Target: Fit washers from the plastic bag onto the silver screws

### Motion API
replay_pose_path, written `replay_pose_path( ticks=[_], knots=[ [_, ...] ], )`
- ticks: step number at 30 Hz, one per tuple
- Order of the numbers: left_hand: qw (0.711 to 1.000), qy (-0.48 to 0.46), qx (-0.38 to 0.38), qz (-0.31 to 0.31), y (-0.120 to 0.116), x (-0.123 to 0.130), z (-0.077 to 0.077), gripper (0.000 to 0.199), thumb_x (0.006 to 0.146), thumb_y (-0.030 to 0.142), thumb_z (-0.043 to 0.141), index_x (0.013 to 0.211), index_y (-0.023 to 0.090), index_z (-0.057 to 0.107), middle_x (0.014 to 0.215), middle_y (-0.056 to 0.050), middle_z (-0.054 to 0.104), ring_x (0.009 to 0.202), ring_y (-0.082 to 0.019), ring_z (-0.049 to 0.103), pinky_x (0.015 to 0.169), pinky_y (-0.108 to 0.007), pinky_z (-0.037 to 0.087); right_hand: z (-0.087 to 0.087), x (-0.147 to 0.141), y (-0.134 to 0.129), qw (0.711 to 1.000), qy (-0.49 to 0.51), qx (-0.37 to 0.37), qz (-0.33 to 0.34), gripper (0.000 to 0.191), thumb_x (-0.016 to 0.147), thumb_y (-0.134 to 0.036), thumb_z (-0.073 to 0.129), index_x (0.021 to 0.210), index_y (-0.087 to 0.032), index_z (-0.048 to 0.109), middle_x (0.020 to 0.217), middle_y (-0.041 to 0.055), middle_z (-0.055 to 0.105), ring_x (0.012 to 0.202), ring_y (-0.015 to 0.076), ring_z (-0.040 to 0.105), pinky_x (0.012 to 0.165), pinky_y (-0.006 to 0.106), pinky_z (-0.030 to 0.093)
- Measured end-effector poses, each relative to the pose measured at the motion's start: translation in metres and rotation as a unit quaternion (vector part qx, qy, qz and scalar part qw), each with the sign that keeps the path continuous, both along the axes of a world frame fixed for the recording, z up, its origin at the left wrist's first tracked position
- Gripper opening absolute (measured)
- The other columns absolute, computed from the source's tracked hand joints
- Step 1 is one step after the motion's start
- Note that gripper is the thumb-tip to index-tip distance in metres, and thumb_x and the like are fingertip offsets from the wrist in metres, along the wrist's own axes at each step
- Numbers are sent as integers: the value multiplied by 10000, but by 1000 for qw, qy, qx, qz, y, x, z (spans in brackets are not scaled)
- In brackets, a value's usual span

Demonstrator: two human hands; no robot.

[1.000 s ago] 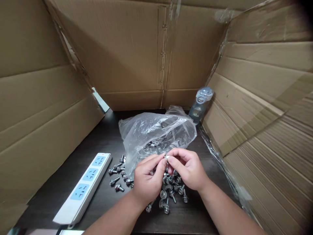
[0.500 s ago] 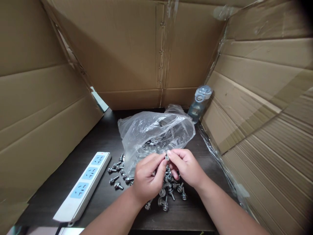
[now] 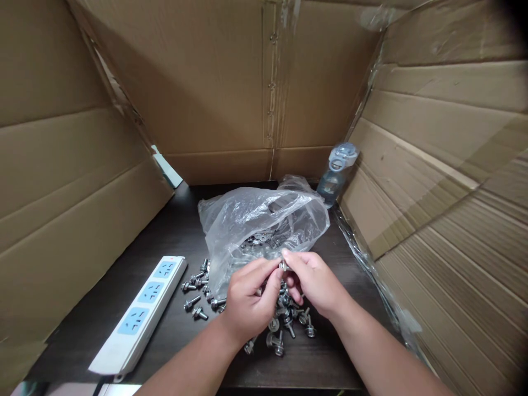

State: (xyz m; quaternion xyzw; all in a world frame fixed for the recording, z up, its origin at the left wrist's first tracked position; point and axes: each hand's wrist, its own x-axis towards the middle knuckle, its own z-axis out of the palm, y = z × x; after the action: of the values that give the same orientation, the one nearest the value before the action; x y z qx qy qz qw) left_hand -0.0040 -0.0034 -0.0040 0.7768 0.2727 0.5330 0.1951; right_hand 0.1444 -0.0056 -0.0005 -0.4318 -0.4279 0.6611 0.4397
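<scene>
A small shiny silver metal piece (image 3: 282, 265) is pinched between the left hand's (image 3: 249, 297) thumb and forefinger; the right hand (image 3: 320, 285) brings its fingertips against or just beside it, and whether they grip too I cannot tell. So slight a piece could slip from a fingertip hold and be lost among the loose silver hex-headed bolts (image 3: 284, 312) below, or near the crumpled clear plastic bag (image 3: 231, 217) beyond. The dark wood-grain counter (image 3: 330, 363) carries a white power strip with blue sockets (image 3: 144, 308) at left and a translucent blue bottle (image 3: 335, 175) far right, within brown cardboard walls (image 3: 206, 82).
</scene>
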Motion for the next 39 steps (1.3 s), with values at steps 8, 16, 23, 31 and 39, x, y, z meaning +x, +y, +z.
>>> replay_pose_path(
  ticks=[8, 16, 23, 31, 39],
  knots=[
    [996, -39, -48, 63, -1, 2, 4, 149, 818, 70, 610, 902, 128, 719, 718, -27, 670, 644, -81, 613, 622, -164, 491, 6, 4, -4, 993, -40, 114, 1, 371, 883, -440, 571, 686, -128, 537, 494, -6, 532, 411, 81, 476, 432, 203, 406],
    [994, -58, -76, 61, -1, 2, 4, 144, 819, 113, 615, 867, 145, 746, 664, -27, 660, 601, -99, 601, 593, -199, 490, 8, 2, -5, 989, -76, 126, -21, 366, 877, -439, 576, 695, -121, 560, 480, -8, 539, 403, 76, 477, 437, 196, 410],
    [868, -239, -434, -13, 5, 0, 2, 269, 814, 376, 662, 893, 126, 720, 622, -12, 565, 411, -22, 340, 375, -155, 291, 4, 21, 1, 994, -69, 52, 60, 297, 807, -406, 669, 776, -115, 617, 515, 9, 582, 427, 114, 545, 446, 232, 466],
    [593, -500, -629, -44, 23, -3, 18, 242, 886, 242, 510, 877, 29, 623, 727, -85, 558, 478, -37, 408, 376, -128, 351, -7, 18, 2, 806, -413, 377, 193, 107, 846, -199, 633, 760, -153, 679, 751, 37, 620, 697, 126, 554, 664, 253, 432],
    [529, -567, -629, -51, 25, 1, 22, 258, 901, 199, 466, 914, 2, 633, 1017, -211, 627, 1024, -294, 626, 817, -367, 576, -5, 26, 1, 774, -485, 379, 149, 31, 830, -195, 661, 829, -180, 687, 886, 45, 582, 807, 144, 563, 749, 277, 450]
  ],
)
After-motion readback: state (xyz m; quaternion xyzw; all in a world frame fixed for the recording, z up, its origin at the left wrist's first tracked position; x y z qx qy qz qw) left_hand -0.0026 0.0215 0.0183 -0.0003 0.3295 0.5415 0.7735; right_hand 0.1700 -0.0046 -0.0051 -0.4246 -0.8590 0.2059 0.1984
